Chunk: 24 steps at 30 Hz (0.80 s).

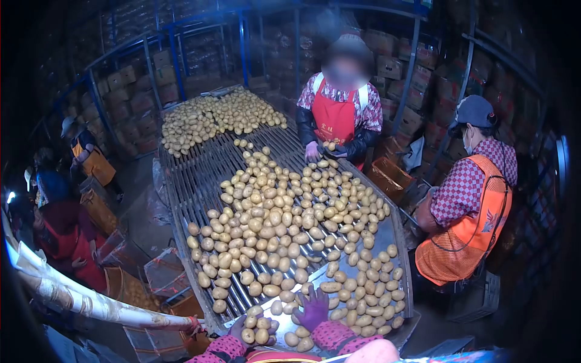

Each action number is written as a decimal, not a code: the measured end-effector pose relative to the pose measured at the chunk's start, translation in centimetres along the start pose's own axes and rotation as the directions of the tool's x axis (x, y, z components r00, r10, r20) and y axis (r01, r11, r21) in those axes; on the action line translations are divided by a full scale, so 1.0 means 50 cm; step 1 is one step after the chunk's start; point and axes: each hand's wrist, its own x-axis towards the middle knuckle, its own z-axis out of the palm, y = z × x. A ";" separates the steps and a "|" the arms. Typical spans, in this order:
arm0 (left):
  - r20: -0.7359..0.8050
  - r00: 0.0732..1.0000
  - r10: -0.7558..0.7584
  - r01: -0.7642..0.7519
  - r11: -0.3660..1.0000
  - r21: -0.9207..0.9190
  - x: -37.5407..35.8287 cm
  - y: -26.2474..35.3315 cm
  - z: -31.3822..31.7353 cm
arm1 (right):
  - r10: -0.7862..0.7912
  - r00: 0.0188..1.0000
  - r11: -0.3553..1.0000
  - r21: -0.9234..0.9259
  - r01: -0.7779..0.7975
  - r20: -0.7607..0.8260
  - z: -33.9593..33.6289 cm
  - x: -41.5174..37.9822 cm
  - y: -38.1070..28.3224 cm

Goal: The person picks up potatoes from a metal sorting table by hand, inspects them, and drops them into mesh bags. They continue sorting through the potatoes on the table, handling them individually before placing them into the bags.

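Note:
Many potatoes (266,224) lie on a slatted metal sorting table (200,181) and on its smooth metal lower end. At the near left corner my left hand (238,328) is cupped round several potatoes (259,330), which hide part of its fingers. My right hand (314,308), in a purple glove, rests palm down with its fingers spread among potatoes at the near edge, a little right of my left hand. Nothing shows gripped in it.
A co-worker in a red apron (334,115) handles potatoes at the table's far right side. Another in an orange vest (466,236) stands at the right. More people and crates (163,272) are on the left. A white-wrapped pole (97,305) crosses the lower left.

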 end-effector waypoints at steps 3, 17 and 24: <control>-0.055 0.998 0.029 -0.025 0.996 0.080 -0.005 -0.004 0.014 | 0.007 1.000 1.000 -0.026 -0.007 0.011 0.009 -0.013 0.000; 0.095 0.995 -0.033 0.036 0.999 -0.035 -0.009 -0.007 0.078 | 0.035 0.996 0.999 -0.037 -0.033 0.080 0.019 -0.028 -0.002; -0.118 0.982 0.149 -0.124 0.973 0.197 -0.011 -0.019 0.033 | 0.002 0.987 0.998 0.060 -0.012 0.160 0.016 -0.050 -0.005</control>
